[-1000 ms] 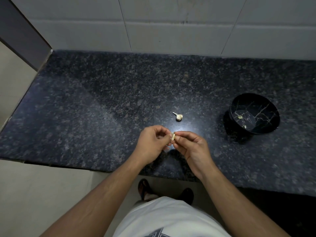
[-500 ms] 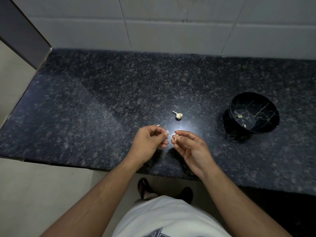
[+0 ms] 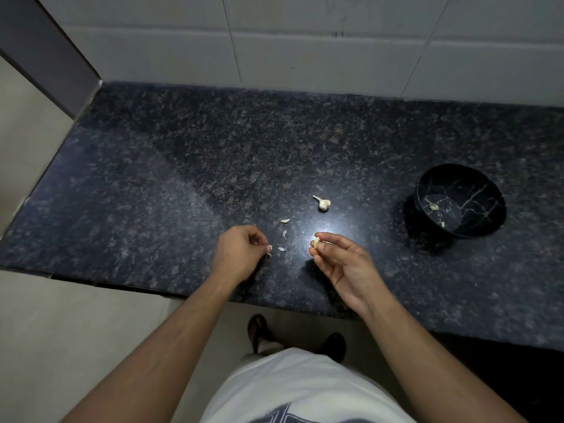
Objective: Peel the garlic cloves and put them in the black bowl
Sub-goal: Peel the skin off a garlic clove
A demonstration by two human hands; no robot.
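Garlic clove (image 3: pixel 317 242) pinched in right hand (image 3: pixel 345 264) (apparently peeled), black bowl (image 3: pixel 476 221) well apart

wall (image 3: pixel 305 41): pale tiles | counter (image 3: pixel 183 166): dark speckled granite | floor (image 3: pixel 76 331): beige

Two hands are showing: the left hand (image 3: pixel 241 254) and the right hand (image 3: pixel 345 264). One peeled garlic clove (image 3: pixel 317 242) is sitting pinched at the right hand's fingertips. One garlic remnant with a stalk (image 3: pixel 323 203) is lying on the one dark countertop (image 3: pixel 152 193). Three loose skin flakes are lying between the hands: one (image 3: pixel 286 220), another (image 3: pixel 284 234) and a third (image 3: pixel 281 248); a further scrap (image 3: pixel 269 247) is clinging at the left fingertips. One black bowl (image 3: pixel 488 190) is holding two pale pieces (image 3: pixel 433 207).
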